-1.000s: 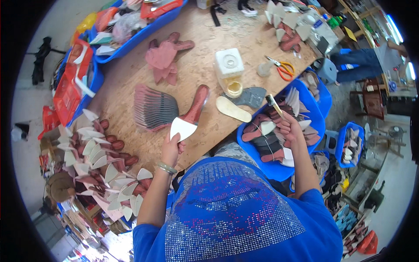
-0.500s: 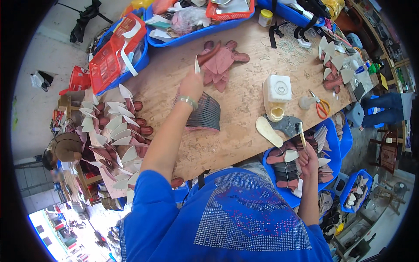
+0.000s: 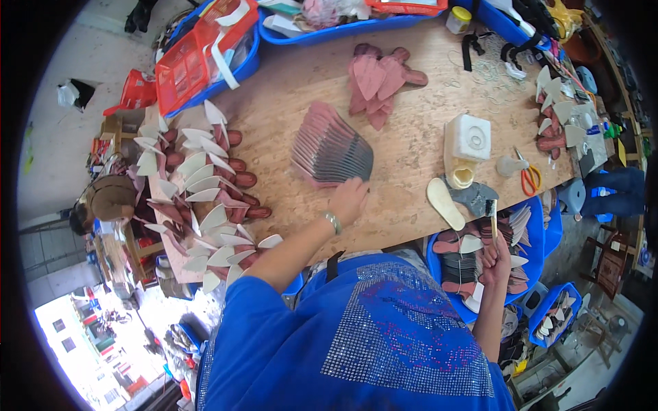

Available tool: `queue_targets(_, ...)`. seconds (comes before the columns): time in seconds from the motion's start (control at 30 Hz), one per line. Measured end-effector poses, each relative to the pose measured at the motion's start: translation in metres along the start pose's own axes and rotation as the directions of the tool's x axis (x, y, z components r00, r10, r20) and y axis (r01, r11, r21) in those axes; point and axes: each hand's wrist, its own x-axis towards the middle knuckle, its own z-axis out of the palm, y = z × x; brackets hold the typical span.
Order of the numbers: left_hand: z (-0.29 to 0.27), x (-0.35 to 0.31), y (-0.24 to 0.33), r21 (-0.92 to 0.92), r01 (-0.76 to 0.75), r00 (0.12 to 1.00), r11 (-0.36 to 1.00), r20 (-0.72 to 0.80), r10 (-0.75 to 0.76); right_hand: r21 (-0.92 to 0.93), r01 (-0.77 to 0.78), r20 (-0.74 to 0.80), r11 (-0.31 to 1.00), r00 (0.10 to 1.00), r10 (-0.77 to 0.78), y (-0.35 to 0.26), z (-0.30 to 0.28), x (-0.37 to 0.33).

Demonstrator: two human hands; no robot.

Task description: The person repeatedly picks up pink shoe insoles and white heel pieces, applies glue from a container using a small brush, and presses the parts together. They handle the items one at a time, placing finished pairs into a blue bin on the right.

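My left hand (image 3: 348,201) reaches to the near right corner of a fanned stack of dark and pinkish shoe soles (image 3: 332,151). Its fingers are bent and pressed together on the edge of a sole there; the fingertips are partly hidden. My right hand (image 3: 495,262) is closed around the handle of a brush (image 3: 493,222), bristles up, over a blue bin at the table's edge. Beside the brush lie a pale sole (image 3: 445,203) and a dark grey piece (image 3: 474,198). A white container (image 3: 469,140) with a yellowish, crusted opening stands just behind them.
A pile of pink soles (image 3: 379,85) lies farther back. Rows of soles with white pieces (image 3: 205,185) cover the table's left end. Orange-handled scissors (image 3: 530,179) lie at right. Blue bins (image 3: 329,34) line the back; another bin (image 3: 538,257) of soles stands near right.
My left hand has come back from the pink pile to the fanned stack's near edge. The reddish sole with a white tip is out of it. My right hand still holds the brush.
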Motion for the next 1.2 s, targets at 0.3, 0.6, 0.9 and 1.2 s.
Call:
queue_targets(0.3, -0.028, -0.056, -0.107, 0.338, 0.425, 0.881, 0.84, -0.369, -0.297, -0.068, -0.002, 0.061, 0.998, 0.998, 0.006, -0.004, 0.017, 0.007)
queue_targets(0.6, -0.05, -0.058, -0.13, 0.338, 0.173, 0.983, 0.925, -0.121, -0.139, -0.499, 0.118, -0.004, 0.859, 0.99, -0.138, -0.004, 0.012, 0.009)
queue_targets(0.9, -0.083, -0.097, -0.012, -0.571, 0.405, 0.912, 0.714, 0.311, -0.269, -0.952, 0.253, 0.304, -0.17, 0.835, -0.458, -0.008, 0.044, 0.079)
queue_targets(1.2, -0.052, -0.036, 0.113, 0.022, -0.18, 0.971, 0.983, 0.161, 0.174, -0.809, 0.281, 0.507, -0.517, 0.778, -0.372, -0.013, 0.07, 0.121)
